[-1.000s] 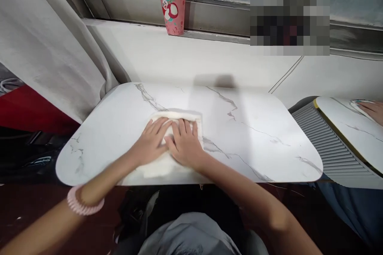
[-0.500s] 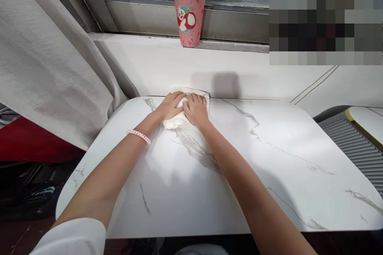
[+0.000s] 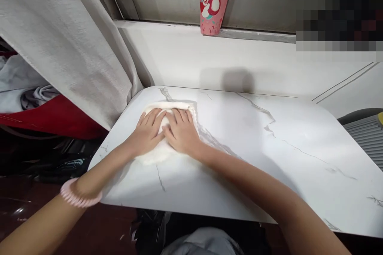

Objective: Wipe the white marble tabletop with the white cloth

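A white cloth lies spread on the white marble-patterned table, left of its middle. My left hand rests flat on the cloth's left part, fingers stretched out and somewhat spread. Beside it, my right hand presses flat on the right part, its fingers also extended. The thumbs almost meet between the two hands. Most of the cloth's middle is hidden under the palms. A pink coiled band circles my left wrist.
A pink paper cup stands on the window ledge behind the table. Grey curtain hangs at the left, over a red item. A ribbed grey surface lies beyond the right edge. The upper right is pixelated.
Both hands have drawn the cloth from the table's back edge toward me and to the left. The view has also shifted, so the cup sits farther right and higher.
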`<state>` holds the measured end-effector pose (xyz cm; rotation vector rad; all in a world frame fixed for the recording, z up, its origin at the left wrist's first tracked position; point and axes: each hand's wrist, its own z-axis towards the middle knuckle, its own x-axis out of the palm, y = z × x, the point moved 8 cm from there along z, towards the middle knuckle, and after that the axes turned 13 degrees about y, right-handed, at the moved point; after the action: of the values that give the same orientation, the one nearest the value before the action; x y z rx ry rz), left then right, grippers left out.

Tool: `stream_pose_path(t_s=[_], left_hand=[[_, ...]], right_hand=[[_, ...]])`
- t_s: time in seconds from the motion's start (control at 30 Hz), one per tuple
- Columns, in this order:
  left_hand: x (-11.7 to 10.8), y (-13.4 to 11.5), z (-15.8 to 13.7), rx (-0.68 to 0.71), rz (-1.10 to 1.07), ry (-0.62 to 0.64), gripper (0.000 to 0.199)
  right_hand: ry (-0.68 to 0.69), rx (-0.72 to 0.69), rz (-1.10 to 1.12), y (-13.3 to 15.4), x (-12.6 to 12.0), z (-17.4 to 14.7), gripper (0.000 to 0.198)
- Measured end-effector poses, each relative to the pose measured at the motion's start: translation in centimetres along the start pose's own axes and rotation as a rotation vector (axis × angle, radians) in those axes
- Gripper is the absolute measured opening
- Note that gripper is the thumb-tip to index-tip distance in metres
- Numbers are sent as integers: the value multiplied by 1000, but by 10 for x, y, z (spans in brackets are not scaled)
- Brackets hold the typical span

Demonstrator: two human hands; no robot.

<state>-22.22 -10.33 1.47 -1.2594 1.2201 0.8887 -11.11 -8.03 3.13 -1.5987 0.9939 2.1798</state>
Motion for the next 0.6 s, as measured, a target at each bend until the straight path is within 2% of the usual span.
stream_pose_path(t_s=[0.17,0.3,0.4,0.47,0.6], left_hand=[[17,-29,-106,-55,52,-90,61],[24,-25,-161,-132,10,-146,68],[23,1,-178,-185,-69,-146,68],[21,23,-178,-199,-114,-123,65],[12,60,-153,-137,-126,-75,60]], right_hand=[[34,-164,61,58,4,-64,54],[41,-239,68,95,12,-82,56],[59,-254,64,114,20,-74,58],[63,-252,57,123,24,-62,60],[58,-209,47,123,31,-32,58]])
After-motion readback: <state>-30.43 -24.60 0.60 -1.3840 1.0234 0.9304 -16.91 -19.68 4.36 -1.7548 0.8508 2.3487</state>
